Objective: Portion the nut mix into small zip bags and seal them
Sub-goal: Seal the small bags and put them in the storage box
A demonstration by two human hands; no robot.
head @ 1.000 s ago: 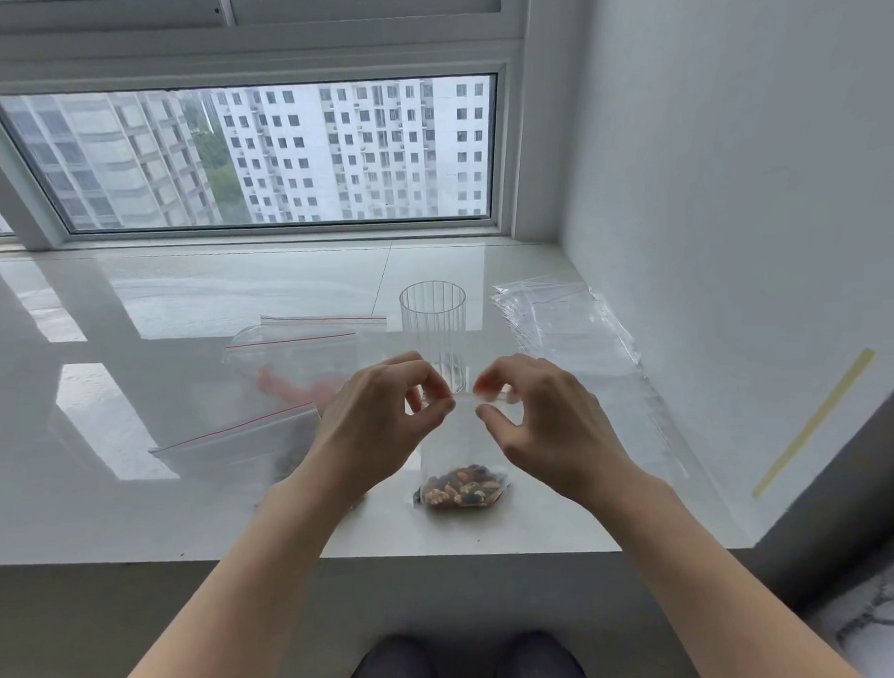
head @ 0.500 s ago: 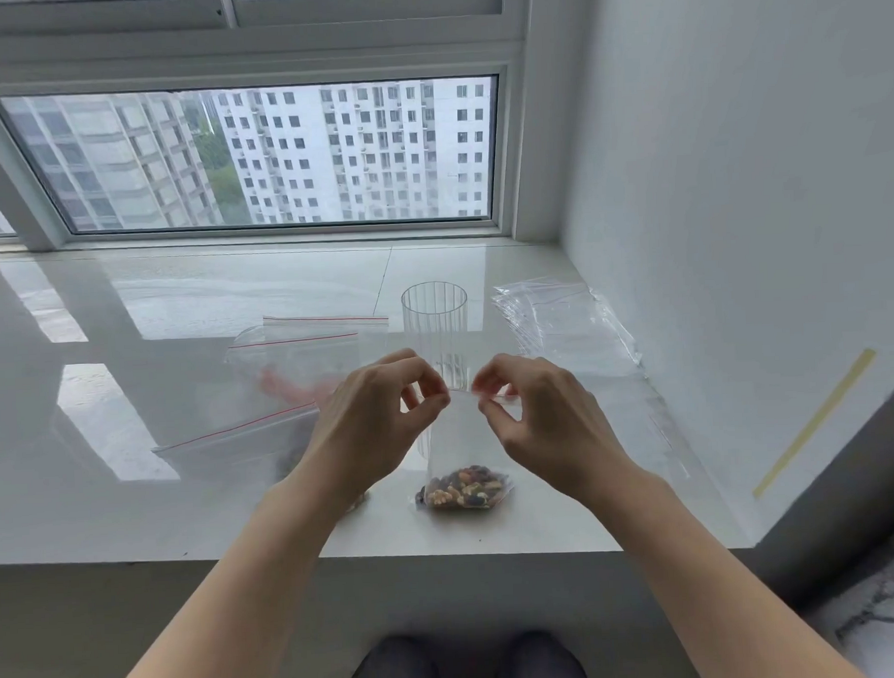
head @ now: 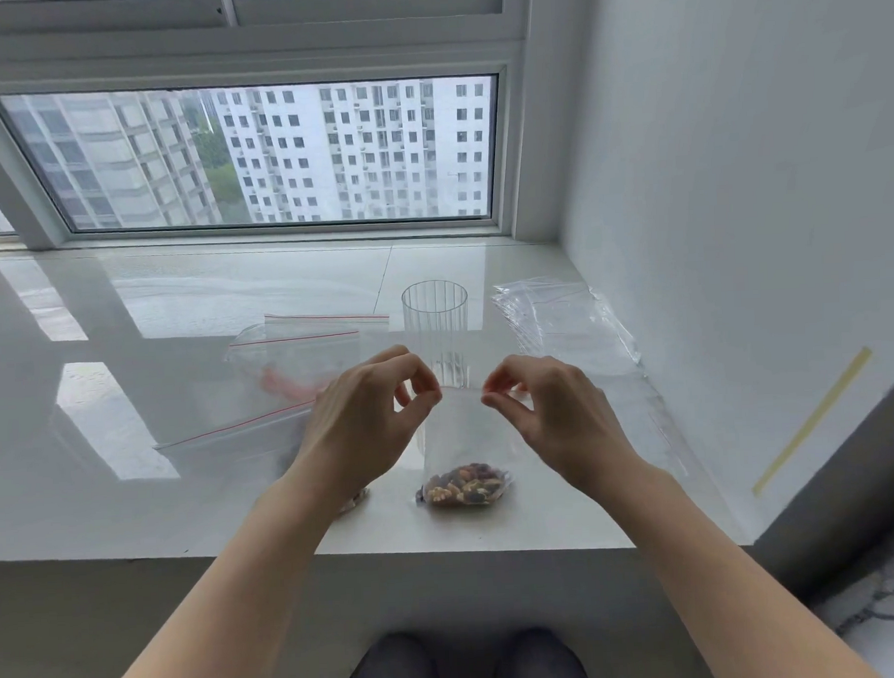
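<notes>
White windowsill counter (head: 134, 496) under a window, stack of empty zip bags (head: 562, 318) at right, ribbed clear glass (head: 436, 329) behind, small zip bag (head: 462, 440) standing upright near the front edge, left hand (head: 366, 419) and right hand (head: 555, 411) pinching its top corners, nut mix (head: 464, 485) at its bottom

Glossy white sill (head: 134, 506) under a wide window (head: 252, 152), grey daylight.

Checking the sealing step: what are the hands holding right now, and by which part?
Both hold the small zip bag of nut mix: the left hand pinches its top left corner, the right hand its top right.
</notes>
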